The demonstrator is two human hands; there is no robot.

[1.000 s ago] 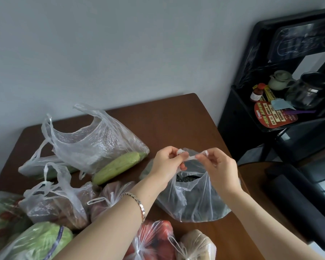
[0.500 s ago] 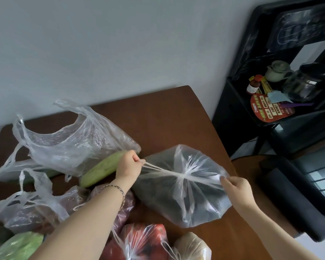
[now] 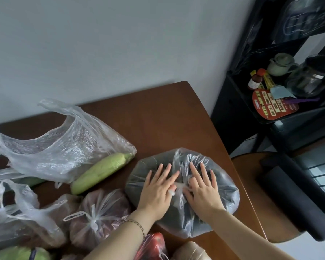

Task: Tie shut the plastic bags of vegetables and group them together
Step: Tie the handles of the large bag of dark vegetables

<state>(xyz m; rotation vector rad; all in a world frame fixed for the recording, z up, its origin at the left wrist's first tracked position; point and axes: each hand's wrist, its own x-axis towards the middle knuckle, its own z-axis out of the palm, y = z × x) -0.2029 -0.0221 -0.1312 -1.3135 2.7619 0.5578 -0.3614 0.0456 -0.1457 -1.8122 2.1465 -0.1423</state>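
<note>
Brown table (image 3: 167, 119): dark-filled bag (image 3: 223, 188) near its right edge, knot seemingly done. Left hand (image 3: 156, 192), right hand (image 3: 203, 190) press flat on it, grip straight-fingered, holding nothing. Next, probably: slide toward tied bag (image 3: 96, 222) mid-table.

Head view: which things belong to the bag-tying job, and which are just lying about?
Job: dark bag, left hand, right hand, open bag, knotted bag.
Lying about: teapot, small bottle, glass pot, red card, black shelf.

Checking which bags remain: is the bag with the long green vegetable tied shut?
No, that bag gapes open at the top, its handles loose.
</note>
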